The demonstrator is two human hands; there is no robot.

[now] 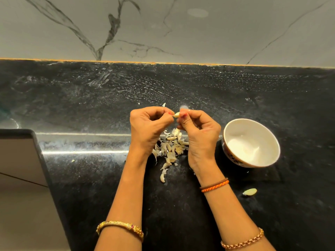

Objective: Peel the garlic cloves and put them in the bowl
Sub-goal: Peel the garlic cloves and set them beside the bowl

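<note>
Garlic clove (pixel 176 114) pinched between left hand (pixel 146 126) and right hand (pixel 198 132), fingers (pixel 181 115) of both curled on its ends, raised above the worktop (pixel 90 98), probably so skin drops clear. Pile of garlic (pixel 170 147) directly beneath, toward the near edge. White bowl (pixel 252 142) just right, apparently empty. Black speckled stone, dusty; grey-veined marble wall (pixel 163 28) behind.

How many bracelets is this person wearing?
4. A gold bangle on the left forearm; on the right arm, a chain bracelet and, nearer the wrist, a brown band beside an orange band.
</note>
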